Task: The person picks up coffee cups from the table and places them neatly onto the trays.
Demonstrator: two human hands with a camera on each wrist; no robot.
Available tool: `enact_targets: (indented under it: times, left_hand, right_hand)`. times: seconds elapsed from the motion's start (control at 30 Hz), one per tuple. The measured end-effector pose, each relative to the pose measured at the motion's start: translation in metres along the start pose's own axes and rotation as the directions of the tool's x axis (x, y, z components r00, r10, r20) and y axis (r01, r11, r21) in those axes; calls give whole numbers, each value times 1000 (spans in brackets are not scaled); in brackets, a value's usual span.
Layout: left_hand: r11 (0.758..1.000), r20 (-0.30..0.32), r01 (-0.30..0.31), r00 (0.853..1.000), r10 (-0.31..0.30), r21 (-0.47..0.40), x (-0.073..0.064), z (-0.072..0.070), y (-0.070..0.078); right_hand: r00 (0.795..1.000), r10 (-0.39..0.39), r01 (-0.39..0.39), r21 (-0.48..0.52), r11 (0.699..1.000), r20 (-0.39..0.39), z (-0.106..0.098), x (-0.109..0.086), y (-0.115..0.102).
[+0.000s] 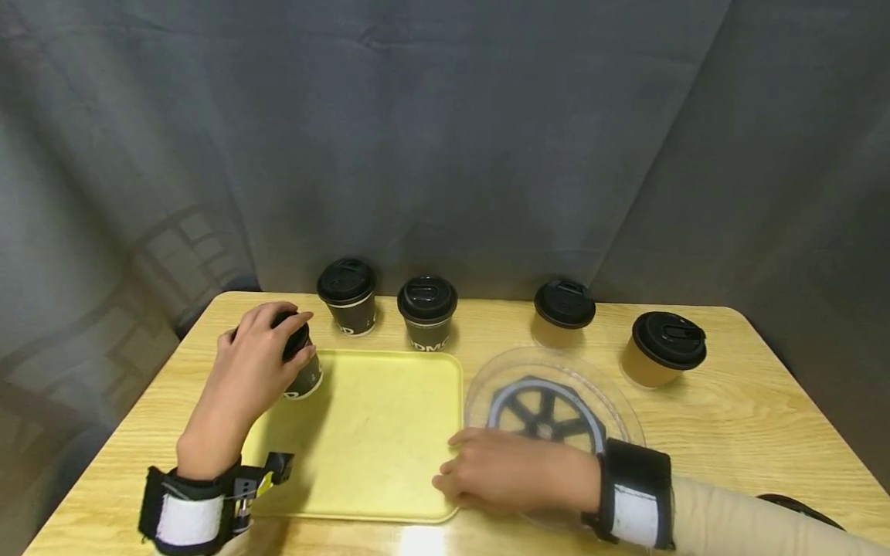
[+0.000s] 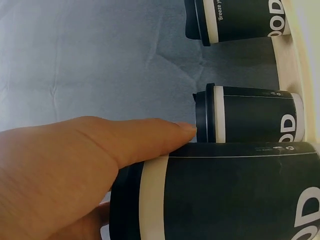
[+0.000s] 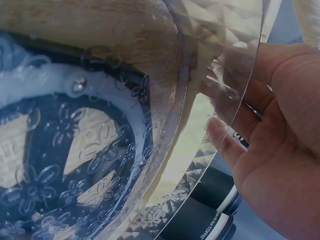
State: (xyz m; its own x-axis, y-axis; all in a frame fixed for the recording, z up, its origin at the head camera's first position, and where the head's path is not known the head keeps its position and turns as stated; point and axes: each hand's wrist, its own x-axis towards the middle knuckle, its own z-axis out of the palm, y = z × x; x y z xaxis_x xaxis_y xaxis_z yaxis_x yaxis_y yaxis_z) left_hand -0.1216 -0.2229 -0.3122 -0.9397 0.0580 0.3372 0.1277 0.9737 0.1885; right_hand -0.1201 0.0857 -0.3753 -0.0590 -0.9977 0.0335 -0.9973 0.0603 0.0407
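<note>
My left hand (image 1: pixel 260 355) grips a dark coffee cup (image 1: pixel 306 377) by its black lid and upper side. The cup (image 2: pixel 235 195) is upright over the back left corner of the yellow tray (image 1: pixel 375 432); whether its base touches the tray, I cannot tell. My right hand (image 1: pixel 504 467) is at the left rim of a round clear plastic plate (image 1: pixel 629 405), beside the tray's right edge. Its loosely bent fingers (image 3: pixel 220 132) lie at the rim, partly seen through the plastic. Below or through the plate shows a dark spoked wheel with a grey ring (image 1: pixel 545 428).
Two dark lidded cups, one at left (image 1: pixel 353 309) and one near the middle (image 1: pixel 427 316), stand behind the tray. Two brown cups with black lids, one farther back (image 1: pixel 559 316) and one at right (image 1: pixel 657 351), stand behind the plate. A black rim (image 1: pixel 799 506) shows beyond the right sleeve.
</note>
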Motion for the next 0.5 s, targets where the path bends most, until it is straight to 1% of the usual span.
enact_targets:
  times: [0.2,0.5]
  left_hand:
    - [1000,12,-9,1000,9,2,1,3,-1]
    - [1000,39,-11,999,11,-5,1,8,-2]
  right_hand:
    - [1000,9,-9,12,1000,15,1,0,-1]
    - [1000,-2,2,3,1000,1,1,1,0]
